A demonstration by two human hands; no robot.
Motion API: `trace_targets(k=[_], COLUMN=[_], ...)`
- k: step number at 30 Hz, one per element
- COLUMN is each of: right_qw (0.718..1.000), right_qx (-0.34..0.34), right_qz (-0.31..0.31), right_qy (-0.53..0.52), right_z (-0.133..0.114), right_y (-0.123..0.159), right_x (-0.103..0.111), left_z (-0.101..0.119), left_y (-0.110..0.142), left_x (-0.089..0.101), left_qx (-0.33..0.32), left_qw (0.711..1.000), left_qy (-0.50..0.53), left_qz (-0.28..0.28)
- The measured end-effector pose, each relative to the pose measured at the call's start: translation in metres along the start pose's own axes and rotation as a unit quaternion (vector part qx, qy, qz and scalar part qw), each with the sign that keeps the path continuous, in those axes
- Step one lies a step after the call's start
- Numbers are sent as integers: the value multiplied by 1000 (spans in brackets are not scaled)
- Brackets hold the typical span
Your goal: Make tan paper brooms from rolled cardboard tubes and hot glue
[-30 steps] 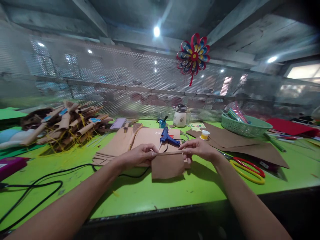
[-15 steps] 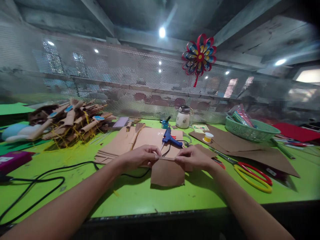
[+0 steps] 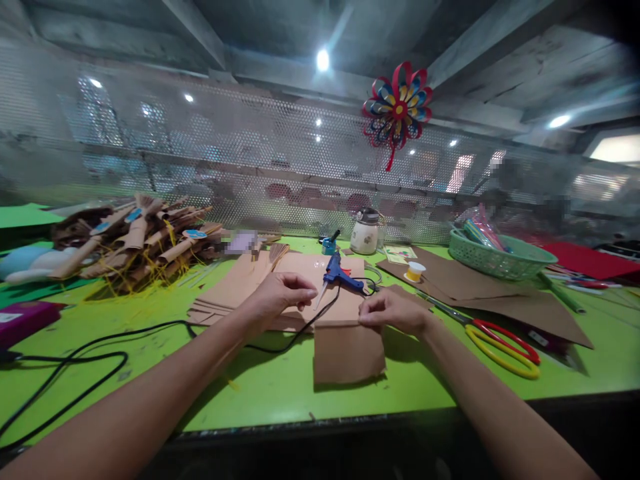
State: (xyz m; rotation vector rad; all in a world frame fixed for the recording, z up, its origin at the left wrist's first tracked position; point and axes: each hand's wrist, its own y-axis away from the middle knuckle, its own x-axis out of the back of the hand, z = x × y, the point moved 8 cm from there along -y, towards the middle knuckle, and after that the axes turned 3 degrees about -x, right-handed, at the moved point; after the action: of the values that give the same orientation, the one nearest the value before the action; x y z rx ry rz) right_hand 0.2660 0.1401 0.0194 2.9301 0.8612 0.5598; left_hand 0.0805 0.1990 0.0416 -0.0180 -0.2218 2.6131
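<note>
A piece of brown kraft paper (image 3: 349,355) with a narrow folded top edge hangs toward the table's front. My right hand (image 3: 393,312) pinches that paper at its upper right corner. My left hand (image 3: 280,297) is raised off the paper to its upper left, thumb and fingertips pressed together; anything between them is too small to make out. Just right of its fingertips lies a blue glue gun (image 3: 343,273), nozzle pointing toward me, on a stack of light brown paper sheets (image 3: 230,293). The gun's black cord (image 3: 300,337) runs left beneath my left wrist.
Scissors (image 3: 505,343) with red and yellow handles lie at right beside large brown sheets (image 3: 450,280), a yellow thread spool (image 3: 415,271) and a green basket (image 3: 500,257). Rolled paper pieces (image 3: 150,240) pile up at left. A white bottle (image 3: 365,233) stands behind.
My left hand has let go of the paper's top edge and moved up and slightly left. The paper, still in my right hand, has shifted right and toward me.
</note>
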Motion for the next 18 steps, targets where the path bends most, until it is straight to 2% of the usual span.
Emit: trace_targets(k=[3, 9, 14, 18], right_qw=[998, 992, 987, 984], right_qx=[-25, -23, -14, 3], right_qz=[-41, -2, 69, 143], right_qy=[31, 124, 146, 107], right_z=[4, 0, -8, -10], right_y=[-2, -3, -2, -2], right_x=[-11, -9, -4, 7], left_z=[2, 0, 2, 2], left_y=[1, 5, 10, 11], left_x=[-2, -5, -8, -12], left_qx=[-3, 12, 26, 31], left_qw=[1000, 998, 998, 997], left_qy=[29, 57, 57, 69], left_qz=[2, -3, 23, 18])
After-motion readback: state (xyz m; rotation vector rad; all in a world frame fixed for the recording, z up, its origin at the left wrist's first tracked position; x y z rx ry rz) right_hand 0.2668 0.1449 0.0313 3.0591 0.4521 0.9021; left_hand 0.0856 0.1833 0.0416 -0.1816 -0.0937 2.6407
